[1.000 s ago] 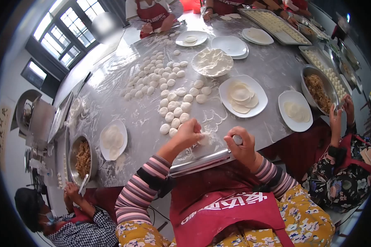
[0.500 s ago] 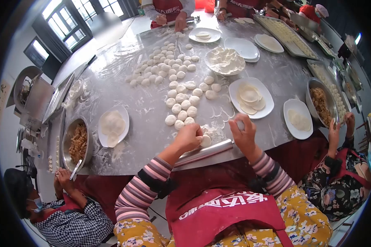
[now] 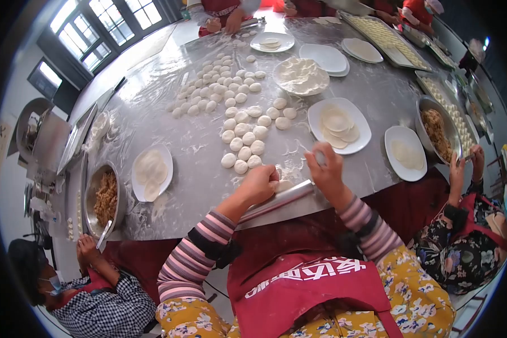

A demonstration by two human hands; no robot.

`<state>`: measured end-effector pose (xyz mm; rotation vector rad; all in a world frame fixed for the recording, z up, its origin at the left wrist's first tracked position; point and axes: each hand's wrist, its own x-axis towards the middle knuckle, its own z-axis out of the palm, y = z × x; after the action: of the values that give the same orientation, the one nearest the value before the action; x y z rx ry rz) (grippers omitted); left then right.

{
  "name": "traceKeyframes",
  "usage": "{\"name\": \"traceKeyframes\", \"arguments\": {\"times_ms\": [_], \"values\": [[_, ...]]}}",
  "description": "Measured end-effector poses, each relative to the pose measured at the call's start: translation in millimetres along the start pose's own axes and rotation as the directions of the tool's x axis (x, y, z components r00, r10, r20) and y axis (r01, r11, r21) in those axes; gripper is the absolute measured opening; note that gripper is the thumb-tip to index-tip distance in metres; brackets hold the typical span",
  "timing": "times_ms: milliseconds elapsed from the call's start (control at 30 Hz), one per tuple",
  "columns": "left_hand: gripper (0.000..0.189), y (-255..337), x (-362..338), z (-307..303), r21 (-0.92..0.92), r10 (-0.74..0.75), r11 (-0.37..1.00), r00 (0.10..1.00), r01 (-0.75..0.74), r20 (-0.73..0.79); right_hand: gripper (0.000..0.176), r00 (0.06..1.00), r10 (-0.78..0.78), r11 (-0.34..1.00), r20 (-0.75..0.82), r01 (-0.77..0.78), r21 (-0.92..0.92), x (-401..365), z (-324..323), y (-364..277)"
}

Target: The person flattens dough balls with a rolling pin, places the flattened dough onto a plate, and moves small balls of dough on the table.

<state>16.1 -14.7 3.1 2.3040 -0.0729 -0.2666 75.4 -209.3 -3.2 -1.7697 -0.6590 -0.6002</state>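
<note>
My left hand point(image 3: 259, 186) is closed at the near edge of the table, its fingertips pinching the edge of a flat dough round point(image 3: 284, 185). To the right, my right hand point(image 3: 328, 173) is raised with curled fingers around something pale and blurred. A shiny metal cylinder point(image 3: 284, 198) lies along the table edge between and below my hands. Small white dough pieces point(image 3: 244, 153) lie in a cluster beyond my left hand. Flat wrappers point(image 3: 337, 125) are stacked on a white plate point(image 3: 316, 134) beyond my right hand.
On the metal table point(image 3: 208, 191) are a flour bowl point(image 3: 301, 76), a left plate of wrappers point(image 3: 152, 169), a right plate point(image 3: 407, 155), and filling bowls at left point(image 3: 106, 197) and right point(image 3: 435, 132). Trays of dumplings point(image 3: 386, 42) stand far right. Co-workers' hands are at both sides and the far edge.
The view has shifted slightly, and the table items appear a little higher and further left. My right hand has moved slightly left and up, nearer my left hand, which remains closed.
</note>
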Motion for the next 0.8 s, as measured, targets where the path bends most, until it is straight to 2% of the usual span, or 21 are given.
{"name": "traceKeyframes", "arguments": {"times_ms": [33, 100, 167, 233, 267, 333, 367, 500, 567, 633, 700, 733, 800], "values": [[0.011, 2, 5, 0, 0.009, 0.011, 1.000, 1.000, -0.011, 0.006, 0.017, 0.999, -0.037, 0.999, 0.004, 0.037, -0.019, 13, 10, 6], [0.012, 5, 15, 1, 0.051, -0.010, 0.999, 0.997, 0.014, -0.080, 0.017, 0.999, -0.025, 1.000, 0.021, 0.025, -0.007, 29, 23, 11], [0.014, 2, 16, -1, 0.056, 0.013, 0.998, 0.998, -0.009, -0.069, 0.018, 0.998, -0.009, 1.000, 0.056, 0.008, 0.014, 28, 24, 11], [0.013, 1, 12, -7, 0.056, 0.020, 0.998, 0.999, -0.022, 0.050, 0.019, 0.998, -0.057, 0.998, 0.026, 0.057, -0.011, 16, 11, 10], [0.013, -2, 8, -7, 0.051, 0.016, 0.999, 0.999, -0.018, 0.044, 0.019, 0.998, -0.060, 0.998, 0.034, 0.060, -0.008, 6, 0, 4], [0.012, -8, -1, -6, -0.120, -0.096, 0.988, 0.994, 0.101, 0.042, 0.020, 1.000, -0.018, 0.999, 0.010, 0.018, 0.028, -12, -17, -8], [0.012, -9, -2, -6, -0.121, -0.103, 0.987, 0.994, 0.108, 0.042, 0.020, 1.000, -0.014, 0.999, 0.015, 0.014, 0.032, -11, -14, -6], [0.011, 3, 4, -5, 0.039, 0.016, 0.999, 0.999, -0.018, 0.037, 0.020, 0.998, -0.068, 0.997, -0.013, 0.067, -0.024, 16, 13, 9], [0.015, 5, 14, -1, 0.124, 0.001, 0.992, 0.996, 0.010, -0.087, 0.020, 0.999, -0.048, 0.999, 0.023, 0.047, 0.025, 30, 30, 13], [0.018, 5, 16, -2, 0.089, 0.022, 0.996, 0.995, -0.013, -0.100, 0.020, 0.998, -0.057, 0.998, 0.022, 0.057, 0.020, 28, 26, 12], [0.016, 5, 11, -3, 0.154, 0.010, 0.988, 1.000, -0.010, 0.006, 0.020, 0.997, -0.065, 0.998, 0.032, 0.065, 0.013, 16, 15, 11], [0.016, 3, 7, -5, 0.122, 0.047, 0.991, 0.999, -0.045, -0.011, 0.019, 0.999, -0.053, 0.998, 0.011, 0.052, 0.016, 4, 2, 6], [0.016, -6, 0, -5, 0.052, 0.030, 0.998, 0.999, -0.028, -0.030, 0.019, 0.999, -0.042, 0.999, -0.002, 0.042, 0.024, -5, -9, -1]]}}
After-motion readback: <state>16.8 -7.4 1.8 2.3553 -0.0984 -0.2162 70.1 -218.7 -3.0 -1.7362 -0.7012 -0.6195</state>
